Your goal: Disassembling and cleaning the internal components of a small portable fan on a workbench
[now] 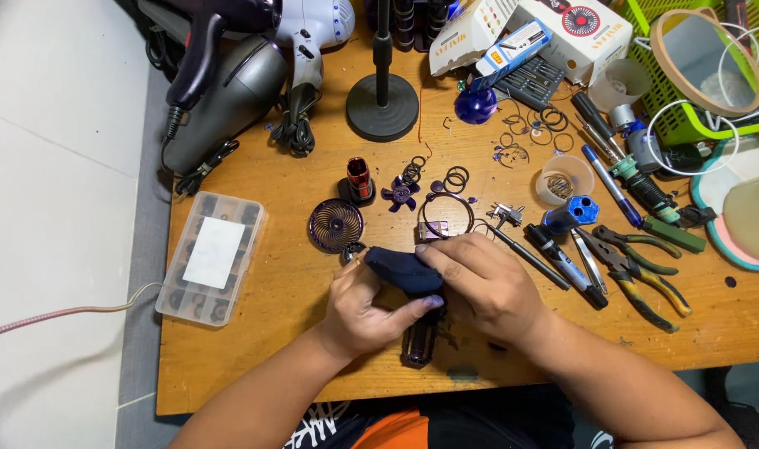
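Both of my hands close around a dark navy hair dryer body (pixel 400 268) at the front middle of the wooden table (pixel 254 349). My left hand (pixel 364 309) grips it from below, thumb across its side. My right hand (pixel 477 283) covers its top right. Its dark handle (pixel 418 342) points toward me. Just beyond lie a round purple grille (pixel 335 225), a small purple fan blade (pixel 400 194), a red-brown motor (pixel 358 178) and several dark rings (pixel 456 177).
Pliers (pixel 645 287), screwdrivers (pixel 562 264) and a blue cylinder (pixel 572 213) lie to the right. A clear compartment box (pixel 211 256) sits at left. Two hair dryers (pixel 229 79), a black round stand (pixel 383 104), cardboard boxes (pixel 562 29) and a green basket (pixel 695 100) line the back.
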